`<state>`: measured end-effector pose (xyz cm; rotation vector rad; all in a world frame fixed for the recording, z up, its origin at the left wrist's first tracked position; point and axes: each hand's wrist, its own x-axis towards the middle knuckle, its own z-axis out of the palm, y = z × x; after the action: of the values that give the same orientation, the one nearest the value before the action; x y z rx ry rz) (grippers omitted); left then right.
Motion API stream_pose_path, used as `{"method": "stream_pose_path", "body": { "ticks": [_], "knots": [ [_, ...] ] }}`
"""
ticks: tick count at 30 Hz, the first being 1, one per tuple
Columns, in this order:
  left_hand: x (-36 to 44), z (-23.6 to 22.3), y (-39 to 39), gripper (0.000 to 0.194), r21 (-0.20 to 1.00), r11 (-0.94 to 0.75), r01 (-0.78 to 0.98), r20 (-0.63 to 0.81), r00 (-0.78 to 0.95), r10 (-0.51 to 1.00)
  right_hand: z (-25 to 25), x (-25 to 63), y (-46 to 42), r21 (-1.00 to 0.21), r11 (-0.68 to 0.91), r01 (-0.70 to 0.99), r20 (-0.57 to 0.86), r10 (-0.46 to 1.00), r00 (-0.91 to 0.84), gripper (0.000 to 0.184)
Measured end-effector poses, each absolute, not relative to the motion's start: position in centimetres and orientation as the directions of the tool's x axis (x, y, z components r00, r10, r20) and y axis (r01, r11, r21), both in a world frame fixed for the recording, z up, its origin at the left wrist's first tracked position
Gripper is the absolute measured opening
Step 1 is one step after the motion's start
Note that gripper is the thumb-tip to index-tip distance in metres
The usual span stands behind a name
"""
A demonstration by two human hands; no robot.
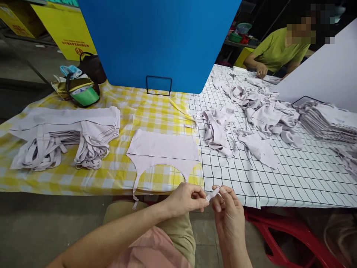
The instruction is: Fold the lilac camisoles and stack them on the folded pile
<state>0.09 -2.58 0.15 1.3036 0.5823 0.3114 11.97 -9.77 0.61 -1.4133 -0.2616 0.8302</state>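
Observation:
My left hand (186, 198) and my right hand (226, 208) meet just below the table's front edge. Both pinch a small pale strap end (213, 194) between their fingertips. In front of them a pale lilac garment (163, 152) lies flat on the yellow checked cloth (145, 111), its straps hanging over the edge. A folded stack of the same lilac garments (65, 134) sits to the left. A loose heap of lilac garments (251, 111) is spread over the white grid cloth (292, 175) on the right.
A blue divider panel (158, 41) stands at the back. A dark bag with a green bowl (83, 80) sits at the far left. Another person in a green shirt (277, 50) works at the far right beside scissors (232, 76). A red stool (290, 234) is lower right.

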Motion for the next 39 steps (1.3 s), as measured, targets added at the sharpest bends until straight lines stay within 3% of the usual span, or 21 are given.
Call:
{"method": "stream_pose_path", "body": {
  "ticks": [6, 14, 17, 20, 23, 28, 31, 34, 39],
  "knots": [
    [-0.1, 0.3, -2.5, 0.013, 0.965, 0.197, 0.172, -0.253, 0.811, 0.528, 0.8, 11.7, -9.5, -0.927, -0.097, -0.361, -0.328, 0.678, 0.658, 0.023],
    [-0.7, 0.8, -2.0, 0.006, 0.973, -0.08, 0.217, -0.136, 0.816, 0.562, 0.3, 11.0, -9.1, -0.925, -0.091, -0.369, -0.321, 0.708, 0.629, 0.024],
    [-0.9, 1.0, -2.0, 0.012, 0.991, -0.063, 0.122, -0.057, 0.785, 0.616, -0.1, 10.5, -8.9, -0.937, -0.087, -0.337, -0.286, 0.744, 0.604, 0.021],
    [-1.0, 1.2, -1.9, 0.021, 0.993, 0.037, 0.114, -0.109, 0.729, 0.676, -0.5, 10.0, -8.9, -0.953, -0.077, -0.293, -0.241, 0.779, 0.578, 0.021],
    [-1.0, 1.5, -1.8, 0.025, 0.986, 0.036, 0.164, -0.141, 0.692, 0.708, -0.4, 9.8, -9.0, -0.978, -0.09, -0.189, -0.181, 0.816, 0.548, 0.02],
    [-1.4, 1.0, -1.5, 0.023, 0.949, -0.195, 0.249, -0.041, 0.709, 0.704, 0.9, 10.7, -9.1, -0.971, -0.161, 0.177, -0.075, 0.906, 0.416, 0.02],
    [-1.6, 0.7, -1.5, 0.02, 0.905, -0.29, 0.312, -0.025, 0.718, 0.695, 1.7, 11.3, -9.0, -0.944, -0.159, 0.29, -0.056, 0.942, 0.331, 0.021],
    [-1.7, 1.1, -1.5, 0.022, 0.919, -0.246, 0.309, -0.063, 0.729, 0.681, 1.8, 11.5, -9.0, -0.952, -0.168, 0.257, -0.08, 0.944, 0.321, 0.022],
    [-1.8, 2.0, -1.6, 0.025, 0.972, -0.043, 0.229, -0.142, 0.727, 0.672, 1.1, 10.6, -8.9, -0.98, -0.192, 0.045, -0.159, 0.904, 0.397, 0.024]
  ]
}}
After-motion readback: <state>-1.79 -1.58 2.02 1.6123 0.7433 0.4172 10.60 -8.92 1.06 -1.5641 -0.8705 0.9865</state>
